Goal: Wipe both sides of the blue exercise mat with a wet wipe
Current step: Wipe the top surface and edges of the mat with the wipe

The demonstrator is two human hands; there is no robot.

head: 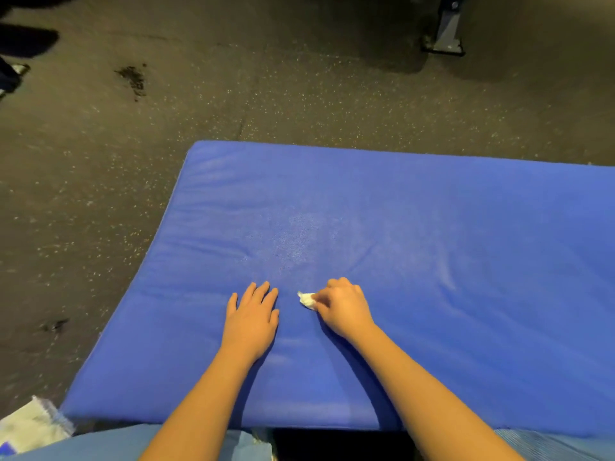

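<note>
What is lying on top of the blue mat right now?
On the blue mat rest the left hand, lying flat, and the right hand, pinching a crumpled white wipe against it. Part of the wipe is hidden under that hand.

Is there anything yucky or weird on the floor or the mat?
Yes. The speckled floor has a dark splotch past the far left corner of the blue mat, and a smaller dark mark beside its left edge. They look like spills or scuffs. The mat is creased, but no tear shows.
</note>
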